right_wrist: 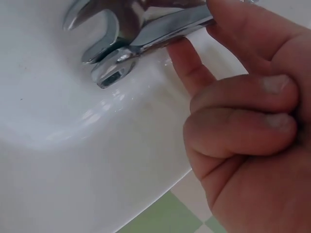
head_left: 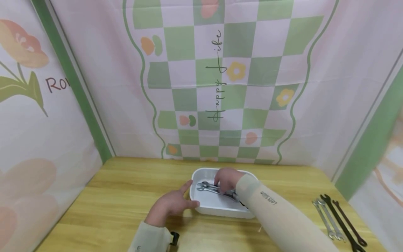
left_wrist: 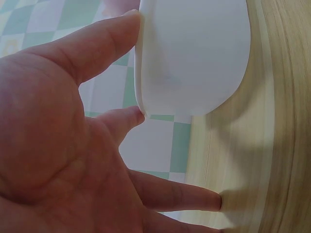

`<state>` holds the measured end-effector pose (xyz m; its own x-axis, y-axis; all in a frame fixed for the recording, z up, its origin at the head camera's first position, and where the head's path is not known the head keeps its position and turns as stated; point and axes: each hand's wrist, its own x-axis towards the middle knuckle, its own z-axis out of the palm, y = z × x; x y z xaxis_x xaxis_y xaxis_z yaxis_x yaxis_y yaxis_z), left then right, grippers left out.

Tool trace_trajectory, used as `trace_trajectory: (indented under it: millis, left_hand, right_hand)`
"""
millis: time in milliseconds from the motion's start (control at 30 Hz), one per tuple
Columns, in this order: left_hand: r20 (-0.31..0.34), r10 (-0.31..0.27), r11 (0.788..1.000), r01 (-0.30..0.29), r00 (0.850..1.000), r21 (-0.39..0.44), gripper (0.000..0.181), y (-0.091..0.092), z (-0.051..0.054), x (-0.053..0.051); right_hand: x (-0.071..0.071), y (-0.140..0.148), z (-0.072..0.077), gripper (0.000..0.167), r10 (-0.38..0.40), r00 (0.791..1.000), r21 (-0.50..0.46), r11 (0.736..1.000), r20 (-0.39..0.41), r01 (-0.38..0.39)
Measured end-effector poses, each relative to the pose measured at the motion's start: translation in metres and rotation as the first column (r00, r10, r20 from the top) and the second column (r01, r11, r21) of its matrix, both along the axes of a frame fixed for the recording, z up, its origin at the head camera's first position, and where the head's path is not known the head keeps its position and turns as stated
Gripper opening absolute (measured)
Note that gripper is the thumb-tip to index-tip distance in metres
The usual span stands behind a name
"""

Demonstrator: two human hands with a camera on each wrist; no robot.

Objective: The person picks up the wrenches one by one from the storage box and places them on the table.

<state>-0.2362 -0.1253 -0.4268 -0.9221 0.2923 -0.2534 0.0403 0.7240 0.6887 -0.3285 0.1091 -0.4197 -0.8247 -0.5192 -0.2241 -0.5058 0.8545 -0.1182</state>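
A white plastic tray point(head_left: 211, 203) sits on the wooden table with several silver wrenches point(head_left: 208, 189) lying in it. Thumb and forefinger of my left hand point(head_left: 173, 203) touch the tray's left end, the fingers spread and fairly straight; the left wrist view shows their tips against the white rim point(left_wrist: 140, 63). Reaching down into the tray, my right hand point(head_left: 227, 179) pinches a shiny wrench point(right_wrist: 170, 28) between thumb and forefinger, its other fingers curled in. An open-ended wrench head point(right_wrist: 109, 22) lies close beside it. The right hand and sleeve hide part of the wrenches in the head view.
On the table's right side lie two silver wrenches point(head_left: 330, 219) and two dark wrenches point(head_left: 343, 224), roughly side by side. A patterned cloth point(head_left: 220, 87) hangs behind the table point(head_left: 132, 196), with more cloth at both sides.
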Motion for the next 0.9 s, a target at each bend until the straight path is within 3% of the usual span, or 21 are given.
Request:
trace_trajectory:
  millis: [167, 367, 633, 900]
  left_hand:
    - [-0.004, -0.010, 1.000, 0.010, 1.000, -0.015, 0.093, 0.0010, -0.0011, -0.0021]
    - [-0.001, -0.010, 1.000, 0.010, 1.000, -0.026, 0.093, 0.0012, -0.0022, -0.0035]
    - [-0.009, -0.013, 1.000, 0.013, 1.000, -0.024, 0.093, 0.0003, -0.0018, -0.0028]
    - [-0.007, -0.011, 1.000, 0.011, 1.000, -0.013, 0.093, 0.0005, -0.0001, -0.0015]
  right_hand:
    - [0.0008, -0.0011, -0.0026, 0.028, 0.036, 0.998, 0.017, 0.999, -0.054, -0.035]
    - [0.0015, -0.0037, -0.0011, 0.028, 0.020, 1.000, 0.000, 1.000, -0.020, -0.020]
    - [-0.0035, -0.0019, -0.0074, 0.029, 0.056, 0.998, 0.010, 0.998, -0.027, -0.056]
    - [-0.0022, -0.0049, -0.0031, 0.016, 0.012, 1.000, -0.017, 1.000, -0.007, -0.012]
